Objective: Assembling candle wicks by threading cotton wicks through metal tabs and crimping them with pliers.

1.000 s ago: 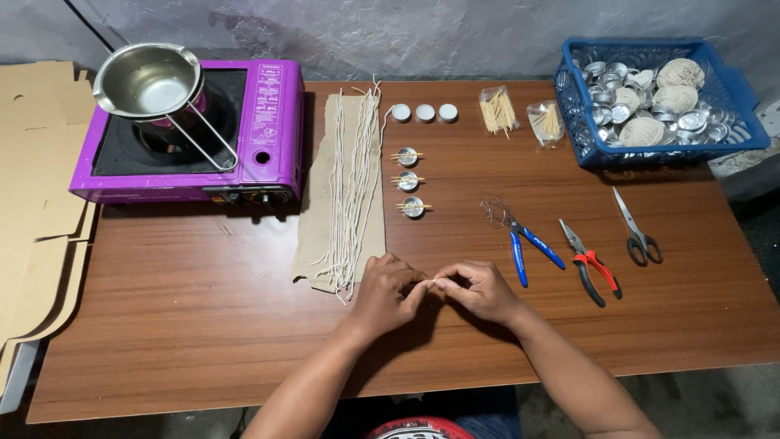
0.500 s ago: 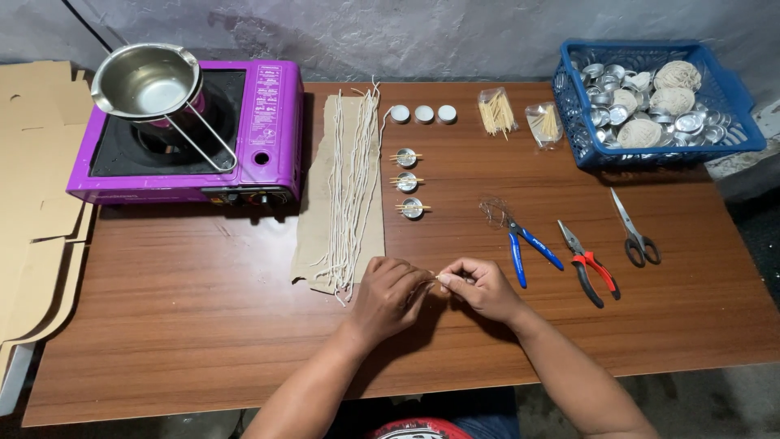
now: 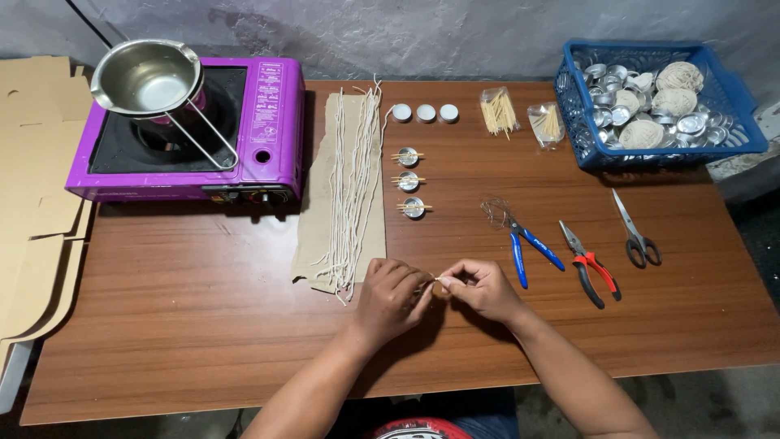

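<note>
My left hand [image 3: 388,297] and my right hand [image 3: 481,287] meet near the table's front middle, both pinching a small thin piece, a toothpick or wick bit [image 3: 432,281], between their fingertips. Just to the left lies a brown cardboard strip [image 3: 313,236] with several white wick strings [image 3: 351,187] laid along it. Beyond the hands stand three small metal cups with sticks across them [image 3: 409,180], and three plain metal cups [image 3: 425,112] sit farther back.
A purple portable stove [image 3: 268,138] with a steel pot [image 3: 146,77] stands back left. Blue-handled pliers [image 3: 524,248], red-handled pliers [image 3: 591,264] and scissors [image 3: 636,229] lie to the right. Toothpick bags [image 3: 498,110] and a blue basket [image 3: 735,89] of metal cups and string balls are back right. Flat cardboard [image 3: 32,195] lies left.
My hands have stayed in place, with only small finger movements on the thin piece between them. Nothing else on the table has moved.
</note>
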